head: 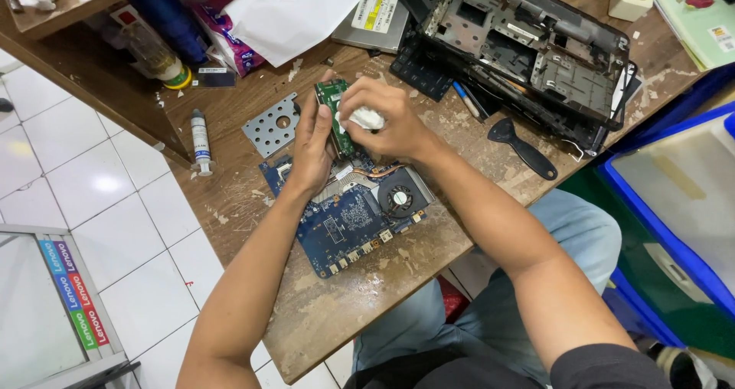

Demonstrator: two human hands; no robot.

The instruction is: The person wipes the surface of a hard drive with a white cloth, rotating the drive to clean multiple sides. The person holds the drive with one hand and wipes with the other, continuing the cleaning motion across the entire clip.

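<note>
While your left hand (310,148) grips the small green circuit board (331,98) mid-frame, your right hand (387,121) pinches a white wipe (366,118) against it, so cleaning looks underway. Below sits the blue motherboard (344,224), fan attached. Scuffed wooden table (321,320), gutted laptop chassis (528,52) upper right, white tile floor (115,205) left.

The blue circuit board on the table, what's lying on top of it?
On the blue circuit board sit a round black fan and copper heat pipes. The left hand and the small green board it holds cover the far end, so that part is hidden.
</note>
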